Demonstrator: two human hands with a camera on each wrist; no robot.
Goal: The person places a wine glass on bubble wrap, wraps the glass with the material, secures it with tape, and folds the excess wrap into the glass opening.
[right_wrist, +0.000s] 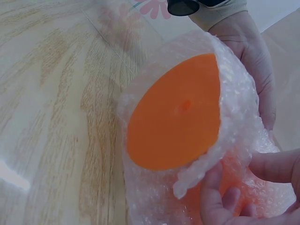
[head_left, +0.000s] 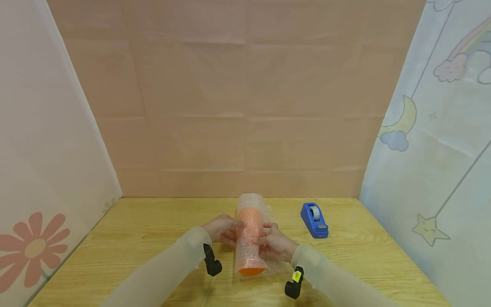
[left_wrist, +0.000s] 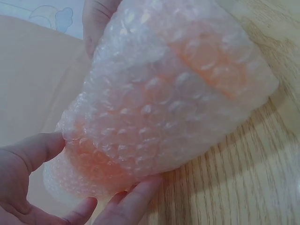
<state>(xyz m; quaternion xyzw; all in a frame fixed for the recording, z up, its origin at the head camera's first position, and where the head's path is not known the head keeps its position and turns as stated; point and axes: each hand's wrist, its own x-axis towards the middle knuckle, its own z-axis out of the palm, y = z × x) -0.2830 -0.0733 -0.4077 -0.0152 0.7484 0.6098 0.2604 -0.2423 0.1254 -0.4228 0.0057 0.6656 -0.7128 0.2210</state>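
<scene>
An orange cylinder lies on the table wrapped in clear bubble wrap, pointing away from me. Its flat round near end, with a small mark in the middle, shows through the wrap's mouth in the right wrist view. On the left side my left hand grips the roll, thumb on the wrap and fingers curled low around it. My right hand holds the roll from the right, thumb and fingers bent around the wrap. A loose sheet of the wrap spreads out beneath and beside the right hand.
A blue tape dispenser with a roll of tape stands on the wooden table to the right of the hands. Behind rises a plain tan backdrop, with printed cloths at both sides.
</scene>
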